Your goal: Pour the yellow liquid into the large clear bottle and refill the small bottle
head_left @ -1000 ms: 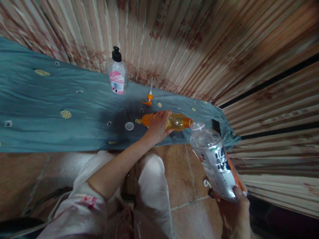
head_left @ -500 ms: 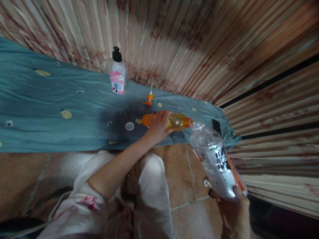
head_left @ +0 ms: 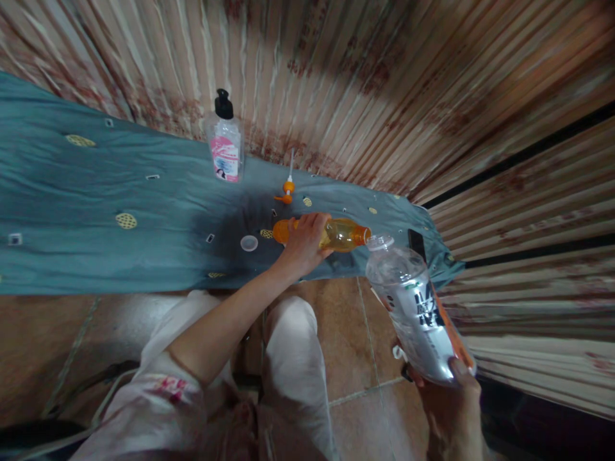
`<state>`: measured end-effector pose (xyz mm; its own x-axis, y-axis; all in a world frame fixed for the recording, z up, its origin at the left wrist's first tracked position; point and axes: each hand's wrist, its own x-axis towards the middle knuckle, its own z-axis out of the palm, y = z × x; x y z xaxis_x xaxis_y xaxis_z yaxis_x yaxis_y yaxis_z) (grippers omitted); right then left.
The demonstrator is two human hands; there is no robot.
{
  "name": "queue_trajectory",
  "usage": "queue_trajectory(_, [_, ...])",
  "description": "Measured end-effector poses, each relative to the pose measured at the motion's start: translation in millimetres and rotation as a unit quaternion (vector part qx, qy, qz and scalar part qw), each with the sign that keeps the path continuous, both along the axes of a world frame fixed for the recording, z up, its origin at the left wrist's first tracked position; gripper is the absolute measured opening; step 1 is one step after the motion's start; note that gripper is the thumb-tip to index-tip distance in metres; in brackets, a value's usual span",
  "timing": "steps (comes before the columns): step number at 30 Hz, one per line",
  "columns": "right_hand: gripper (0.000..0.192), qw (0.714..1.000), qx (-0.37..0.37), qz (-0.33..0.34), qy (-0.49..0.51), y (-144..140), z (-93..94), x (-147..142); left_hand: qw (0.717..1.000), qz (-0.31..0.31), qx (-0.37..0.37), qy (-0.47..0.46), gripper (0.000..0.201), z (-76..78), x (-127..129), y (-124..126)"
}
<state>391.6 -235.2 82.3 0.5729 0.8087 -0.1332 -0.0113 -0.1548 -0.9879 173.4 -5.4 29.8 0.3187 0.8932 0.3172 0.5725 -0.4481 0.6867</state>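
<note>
From over the person's head I see the left hand (head_left: 305,243) with fingers wrapped round an orange bottle (head_left: 346,235), tipped sideways near the surface's (head_left: 173,205) front edge, mouth at the neck of a clear bottle (head_left: 408,301) that the right hand's (head_left: 451,403) fingers grip by its base, beyond that edge. The pump top (head_left: 288,187) is already off, lying toward the back edge; how much liquid has crossed or remains, I can't tell.

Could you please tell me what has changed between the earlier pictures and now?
Nothing visibly: nothing was taken up or let go. The left hand still holds the orange bottle, its mouth by that of the clear bottle in the right hand. The pump and pink-labelled bottle stayed put.
</note>
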Motion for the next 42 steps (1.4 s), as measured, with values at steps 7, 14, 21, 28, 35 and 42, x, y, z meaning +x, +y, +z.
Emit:
queue_trajectory(7, [0.071, 0.999, -0.019, 0.001, 0.035, 0.6, 5.9, -0.5, 1.000, -0.003, 0.011, -0.002, 0.060, -3.2, 0.6, 1.3])
queue_trajectory(14, [0.065, 0.999, -0.016, -0.007, 0.035, 0.2, 2.9, 0.1, 1.000, -0.008, 0.001, -0.001, 0.060, -1.0, 0.0, 0.7])
queue_trajectory(21, [0.067, 0.999, -0.012, -0.001, 0.037, 3.6, 8.1, -4.8, 1.000, -0.004, 0.002, -0.002, 0.060, -1.8, 0.0, 0.6])
queue_trajectory(28, [0.069, 0.999, -0.013, -0.003, 0.044, 4.2, 7.6, -4.9, 1.000, 0.001, 0.002, -0.009, 0.059, -0.5, 0.6, 0.6])
queue_trajectory(35, [0.067, 0.999, -0.010, -0.009, 0.044, 0.2, 2.3, 1.3, 1.000, -0.004, -0.001, -0.008, 0.060, -0.9, 0.3, 0.8])
queue_trajectory(42, [0.071, 0.999, -0.012, -0.007, 0.035, 0.4, 1.2, 3.4, 1.000, -0.005, 0.009, -0.013, 0.057, -1.7, -0.3, 0.6])
